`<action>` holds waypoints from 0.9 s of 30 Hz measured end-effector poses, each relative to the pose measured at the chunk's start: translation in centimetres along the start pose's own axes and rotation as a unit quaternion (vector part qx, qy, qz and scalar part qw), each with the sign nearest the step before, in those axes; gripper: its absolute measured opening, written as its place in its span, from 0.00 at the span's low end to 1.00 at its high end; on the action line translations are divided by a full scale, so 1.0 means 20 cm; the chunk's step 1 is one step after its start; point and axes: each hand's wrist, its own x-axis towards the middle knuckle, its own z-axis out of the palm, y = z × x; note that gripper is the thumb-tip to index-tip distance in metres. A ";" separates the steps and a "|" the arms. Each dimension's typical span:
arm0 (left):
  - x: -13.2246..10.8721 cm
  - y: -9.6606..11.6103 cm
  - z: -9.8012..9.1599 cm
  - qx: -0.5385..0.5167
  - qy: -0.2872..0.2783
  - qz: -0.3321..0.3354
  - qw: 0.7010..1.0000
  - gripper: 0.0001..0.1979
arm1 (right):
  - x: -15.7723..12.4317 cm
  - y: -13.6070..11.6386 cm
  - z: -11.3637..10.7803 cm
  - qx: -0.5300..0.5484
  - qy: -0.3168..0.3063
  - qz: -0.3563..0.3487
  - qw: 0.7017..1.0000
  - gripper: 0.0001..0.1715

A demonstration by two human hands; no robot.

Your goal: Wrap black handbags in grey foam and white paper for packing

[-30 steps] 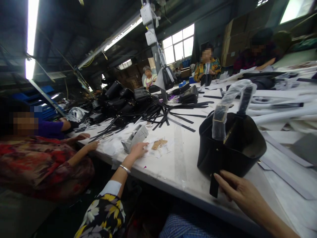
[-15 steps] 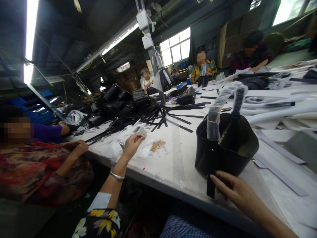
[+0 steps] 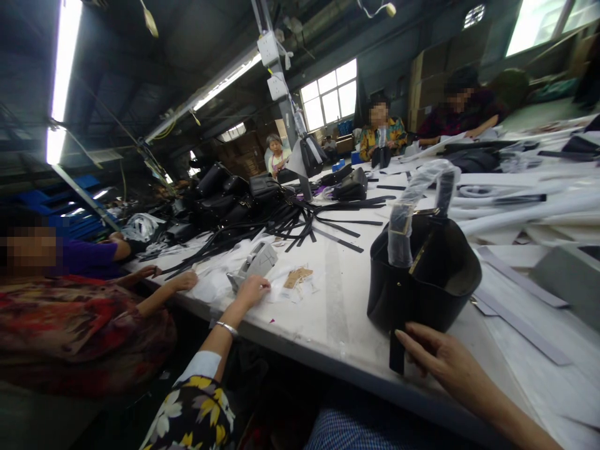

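Note:
A black bag (image 3: 426,281) stands upright on the white table (image 3: 300,325), its top open and its handle (image 3: 402,234) wrapped in clear plastic. At its lower front, my right hand (image 3: 434,350) pinches a black strap (image 3: 397,351) that hangs over the table's edge. My left hand (image 3: 253,291) is at the near edge, its fingers closed together beside a grey holder (image 3: 262,257); whatever they grip is too small to tell. Brown tags (image 3: 297,277) on thin clear bags lie just right of it.
Black straps (image 3: 300,215) and a heap of black bags (image 3: 220,200) spread across the table's back left. A person in a red patterned top (image 3: 84,325) sits at the left, one hand near the table's edge. White and grey strips (image 3: 525,306) lie at the right.
My left hand has dropped lower, below the grey holder, which now shows more fully and tilted. The neighbour's hand has reached further over the table. My right hand stays on the strap.

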 end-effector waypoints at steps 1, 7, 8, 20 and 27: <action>0.00 0.00 -0.01 -0.012 0.015 -0.003 1.000 0.16 | 0.00 0.00 0.00 0.001 0.000 0.001 1.000 0.22; 0.02 0.07 -0.12 -0.142 0.148 -0.028 0.978 0.14 | 0.00 0.02 0.00 -0.001 -0.010 0.004 1.000 0.23; 0.03 0.10 -0.14 -0.172 0.171 -0.033 0.970 0.14 | 0.00 0.03 0.00 -0.002 -0.008 0.004 1.000 0.24; -0.31 0.80 0.09 -0.532 0.045 -0.033 0.845 0.19 | 0.00 -0.05 -0.01 0.088 -0.054 0.028 0.994 0.25; -0.62 1.01 0.35 -0.628 -0.042 -0.103 0.770 0.17 | -0.03 -0.07 0.04 0.193 -0.050 0.043 0.979 0.25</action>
